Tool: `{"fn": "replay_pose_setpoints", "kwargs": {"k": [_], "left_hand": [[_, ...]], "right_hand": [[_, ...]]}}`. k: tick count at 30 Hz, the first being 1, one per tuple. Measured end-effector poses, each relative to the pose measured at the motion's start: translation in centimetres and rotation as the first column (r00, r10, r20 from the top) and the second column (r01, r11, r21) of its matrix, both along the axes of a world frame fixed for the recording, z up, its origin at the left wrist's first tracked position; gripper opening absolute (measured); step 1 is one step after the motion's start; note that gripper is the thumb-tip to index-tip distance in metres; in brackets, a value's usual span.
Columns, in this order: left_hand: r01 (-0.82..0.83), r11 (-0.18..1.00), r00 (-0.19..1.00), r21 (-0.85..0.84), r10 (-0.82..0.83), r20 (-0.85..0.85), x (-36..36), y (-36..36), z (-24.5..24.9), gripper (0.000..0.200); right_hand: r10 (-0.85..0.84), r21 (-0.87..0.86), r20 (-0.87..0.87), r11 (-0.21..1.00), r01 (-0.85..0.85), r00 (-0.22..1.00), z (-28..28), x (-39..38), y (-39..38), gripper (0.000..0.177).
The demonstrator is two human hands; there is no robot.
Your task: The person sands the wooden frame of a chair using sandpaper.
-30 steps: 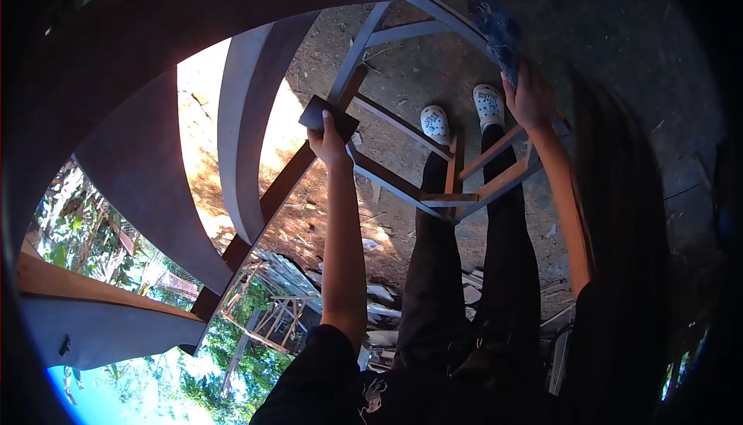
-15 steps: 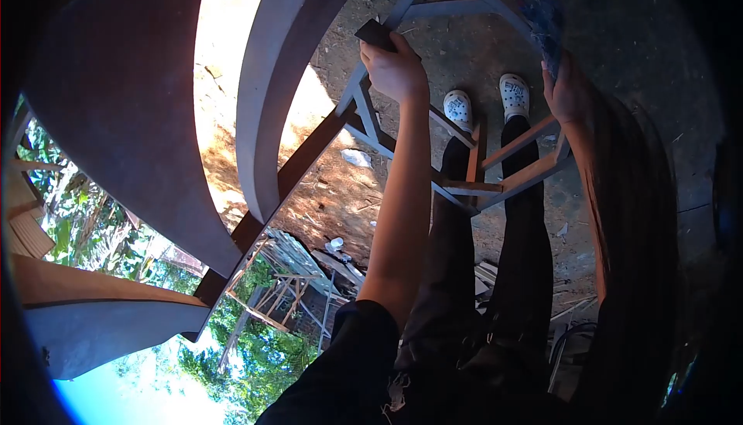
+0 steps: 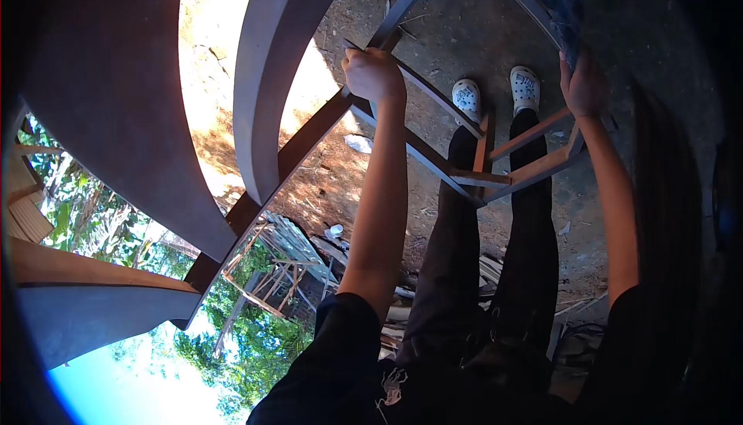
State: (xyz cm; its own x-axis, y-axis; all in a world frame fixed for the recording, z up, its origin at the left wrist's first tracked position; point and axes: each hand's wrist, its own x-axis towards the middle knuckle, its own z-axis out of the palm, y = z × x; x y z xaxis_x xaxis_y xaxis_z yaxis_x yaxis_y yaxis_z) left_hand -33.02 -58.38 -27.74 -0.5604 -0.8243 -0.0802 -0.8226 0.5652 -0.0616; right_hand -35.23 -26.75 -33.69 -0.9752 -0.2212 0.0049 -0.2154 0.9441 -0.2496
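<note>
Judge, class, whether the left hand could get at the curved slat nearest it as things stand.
Probably yes: only sunlit ground shows between the left hand and that curved slat, with nothing blocking, though depth is hard to tell.

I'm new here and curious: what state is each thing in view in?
Left hand, closed around the dark block.
Dark block, held, mostly hidden.
Right hand, closed on the blue cloth.
Blue cloth, held, in shade.
Wooden frame, bars joined together.
White shoes, worn.
Ground, partly sunlit, partly shaded.
</note>
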Motion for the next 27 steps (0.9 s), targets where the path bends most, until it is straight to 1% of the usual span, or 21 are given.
{"fn": "replay_pose_setpoints", "kwargs": {"k": [2,4,5,7,8,10,11,12,13,14,15,16,17,18,20,21,23,24,25,27], "left_hand": [[0.083,0.993,0.996,0.089,-0.084,0.005,1.7,-1.5,1.4,0.026],[0.009,0.994,0.997,0.113,-0.017,0.074,4.1,-3.5,2.3,0.026],[-0.028,0.992,0.994,0.126,0.014,0.109,5.3,-4.3,2.1,0.026],[0.092,0.995,0.996,0.043,-0.093,0.008,8.0,-5.4,1.2,0.026],[0.147,0.989,0.989,-0.003,-0.147,-0.036,8.7,-5.4,1.3,0.026],[0.138,0.974,0.981,0.178,-0.109,-0.161,9.8,-4.9,1.1,0.027],[0.14,0.954,0.971,0.265,-0.08,-0.225,10.0,-4.3,1.1,0.028],[0.22,0.932,0.962,0.287,-0.159,-0.222,9.8,-2.5,2.2,0.029],[0.287,0.866,0.941,0.409,-0.175,-0.291,9.7,-0.3,3.5,0.028],[0.26,0.836,0.965,0.484,-0.204,-0.165,10.0,1.5,4.1,0.027],[0.271,0.692,0.963,0.669,-0.197,-0.186,10.9,3.1,4.4,0.028],[0.135,0.573,0.991,0.808,-0.06,-0.123,11.1,5.3,5.9,0.028],[0.115,0.498,0.982,0.859,0.074,-0.174,11.7,7.7,6.5,0.029],[0.069,0.432,0.986,0.899,0.108,-0.127,11.9,9.5,7.8,0.037],[0.086,0.421,0.953,0.903,0.229,-0.197,12.9,13.4,10.0,0.047],[0.092,0.393,0.96,0.915,0.21,-0.187,13.4,14.5,11.0,0.05],[0.11,0.329,0.97,0.938,0.17,-0.174,14.2,16.3,12.4,0.057],[0.175,0.327,0.945,0.929,0.208,-0.252,14.8,17.1,12.5,0.051],[0.183,0.403,0.971,0.897,0.07,-0.229,15.6,17.8,12.7,0.05],[0.225,0.537,0.971,0.813,-0.189,-0.144,16.2,18.5,14.0,0.048]], "right_hand": [[-0.009,-0.013,0.005,1.0,0.009,1.0,-0.1,0.3,-0.2,0.039],[-0.018,-0.025,0.03,1.0,0.019,0.999,-0.2,0.2,0.0,0.038],[-0.007,-0.007,0.008,1.0,0.007,1.0,-0.2,0.0,0.0,0.038],[0.023,0.028,-0.026,0.999,-0.022,0.999,-0.1,0.0,0.1,0.04],[0.017,-0.039,-0.014,0.999,-0.018,1.0,0.0,0.1,0.0,0.04],[0.011,-0.169,0.011,0.986,-0.009,1.0,0.2,0.0,-0.3,0.041],[0.035,-0.153,-0.039,0.987,-0.041,0.999,-0.5,-0.1,0.1,0.041],[0.061,-0.138,-0.088,0.988,-0.073,0.994,-1.3,-0.2,0.5,0.042],[0.088,-0.124,-0.136,0.987,-0.105,0.987,-2.1,-0.1,0.8,0.042],[0.067,-0.124,-0.117,0.989,-0.081,0.991,-1.8,-0.1,0.6,0.042],[0.046,-0.125,-0.098,0.99,-0.058,0.994,-1.4,-0.1,0.4,0.042],[0.026,-0.125,-0.079,0.992,-0.035,0.997,-0.9,0.0,0.1,0.042],[0.022,-0.106,-0.012,0.994,-0.023,1.0,-0.2,0.0,0.0,0.043],[0.016,-0.085,0.055,0.996,-0.011,0.998,0.7,0.0,0.0,0.044],[-0.01,-0.103,0.122,0.994,0.023,0.993,1.7,-0.5,0.2,0.043],[-0.03,-0.142,0.124,0.989,0.048,0.992,2.3,-0.9,0.7,0.041],[-0.051,-0.342,0.2,0.932,0.118,0.978,4.5,-1.8,1.7,0.039],[-0.04,-0.487,0.27,0.856,0.172,0.962,7.7,-2.4,1.9,0.039],[-0.002,-0.57,0.315,0.799,0.191,0.949,8.3,-2.5,2.8,0.04],[0.077,-0.708,0.396,0.66,0.251,0.915,10.2,-2.6,3.9,0.046]]}}
